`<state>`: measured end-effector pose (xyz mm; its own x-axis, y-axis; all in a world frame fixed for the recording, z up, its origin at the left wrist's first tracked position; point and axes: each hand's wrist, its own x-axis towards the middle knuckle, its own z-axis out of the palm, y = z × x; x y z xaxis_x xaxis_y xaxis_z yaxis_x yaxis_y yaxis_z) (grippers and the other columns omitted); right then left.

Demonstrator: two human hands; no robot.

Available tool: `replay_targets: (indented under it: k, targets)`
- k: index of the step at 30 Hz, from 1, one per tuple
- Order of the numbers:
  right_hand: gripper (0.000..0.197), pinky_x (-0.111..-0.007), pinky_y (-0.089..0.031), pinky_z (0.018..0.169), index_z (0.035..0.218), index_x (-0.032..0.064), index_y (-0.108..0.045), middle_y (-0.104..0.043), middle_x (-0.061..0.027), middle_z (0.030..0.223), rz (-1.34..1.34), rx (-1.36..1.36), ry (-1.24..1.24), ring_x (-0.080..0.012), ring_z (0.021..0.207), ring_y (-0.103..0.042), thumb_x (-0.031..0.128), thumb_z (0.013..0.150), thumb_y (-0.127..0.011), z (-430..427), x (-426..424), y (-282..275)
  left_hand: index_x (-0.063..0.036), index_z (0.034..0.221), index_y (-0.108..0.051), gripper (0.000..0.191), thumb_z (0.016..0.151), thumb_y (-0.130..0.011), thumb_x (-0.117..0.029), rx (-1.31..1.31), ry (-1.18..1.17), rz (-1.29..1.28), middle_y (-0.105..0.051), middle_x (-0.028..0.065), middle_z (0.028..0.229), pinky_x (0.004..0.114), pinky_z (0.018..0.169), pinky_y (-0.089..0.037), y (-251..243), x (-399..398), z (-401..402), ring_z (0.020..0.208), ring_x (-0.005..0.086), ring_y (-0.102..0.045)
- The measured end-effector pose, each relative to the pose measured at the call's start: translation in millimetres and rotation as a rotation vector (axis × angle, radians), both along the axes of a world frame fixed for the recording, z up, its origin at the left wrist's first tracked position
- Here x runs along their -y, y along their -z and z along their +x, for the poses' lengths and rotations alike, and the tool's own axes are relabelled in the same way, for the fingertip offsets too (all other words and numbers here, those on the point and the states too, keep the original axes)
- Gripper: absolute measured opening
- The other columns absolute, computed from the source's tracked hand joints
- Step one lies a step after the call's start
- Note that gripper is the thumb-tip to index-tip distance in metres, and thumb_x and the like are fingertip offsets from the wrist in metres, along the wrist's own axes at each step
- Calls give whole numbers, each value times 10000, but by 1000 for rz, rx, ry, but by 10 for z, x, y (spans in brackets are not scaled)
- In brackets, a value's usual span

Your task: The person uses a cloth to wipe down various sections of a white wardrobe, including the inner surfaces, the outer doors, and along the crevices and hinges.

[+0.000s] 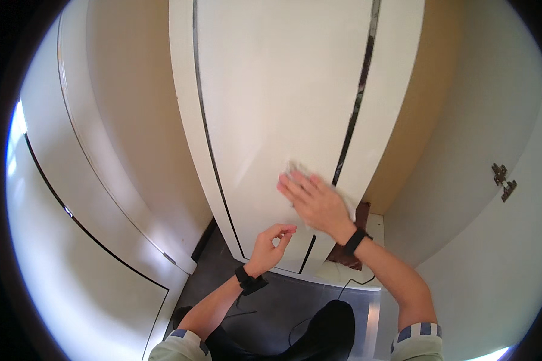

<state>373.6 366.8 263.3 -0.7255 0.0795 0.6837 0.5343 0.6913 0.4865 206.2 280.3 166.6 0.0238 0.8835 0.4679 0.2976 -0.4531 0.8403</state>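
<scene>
My right hand [318, 203] lies flat over a pale, blurred cloth [293, 168], pressing it against the lower part of a white door panel [262, 113]. Most of the cloth is hidden by the hand; parts show past the fingertips and beside the palm. Lower and to the left, my left hand [271, 246] is in front of the panel's bottom, fingers loosely curled and a gap between thumb and index. I see nothing in it. Dark strips [350, 126] run down both sides of the panel.
On the right is a white cabinet door [492, 252] with a metal hinge [501, 180]. Behind the panel's lower right corner, a dark brown piece [345, 259] rests on a white cabinet base [376, 234]. A thin black cable [354, 282] trails over the grey floor [280, 298]. A white door [86, 252] stands left.
</scene>
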Motion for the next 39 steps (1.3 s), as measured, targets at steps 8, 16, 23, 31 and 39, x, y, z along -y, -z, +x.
replay_targets:
  k: [8, 16, 23, 31, 39]
  targets:
    - [568, -343, -282, 1165, 1462, 56, -417, -364, -44, 1551, -70, 300, 3, -180, 1418, -352, 206, 917, -474, -121, 62, 1357, -3, 1195, -613, 240, 990, -528, -94, -59, -98, -163, -690, 105, 1039, 297, 810, -517, 402, 323, -346, 891, 171, -670]
    - [581, -354, -259, 1201, 1461, 42, -403, -376, -90, 1536, -40, 560, -89, -193, 1417, -352, 163, 899, -485, -58, -74, 1621, -13, 1180, -630, 234, 980, -547, -103, -22, -134, -155, -708, 100, 999, 283, 736, -534, 320, 596, -433, 865, 155, -683]
    - [553, -389, -383, 1136, 1413, 100, -492, -477, -60, 1468, -8, 345, -154, -213, 1365, -447, 116, 862, -534, -154, -118, -440, -37, 1156, -647, 218, 958, -564, -73, -15, -95, -7, -710, 101, 975, 283, 694, -517, 98, 574, -542, 838, 165, -669]
    - [498, -374, -377, 1125, 1351, 64, -540, -536, -61, 1414, 399, -38, 323, -219, 1327, -476, 97, 854, -554, -72, -187, -3482, -39, 1139, -650, 203, 974, -553, -105, 90, -131, -181, -718, 82, 955, 277, 694, -516, 387, 243, -680, 815, 151, -679]
    - [462, -382, -331, 1140, 1339, 2, -521, -513, -149, 1408, 352, -269, -53, -286, 1335, -447, 87, 886, -519, -788, -70, -3205, -21, 1164, -636, 221, 993, -546, -128, 179, -59, -151, -713, 74, 936, 256, 710, -517, 170, 285, -815, 812, 135, -678]
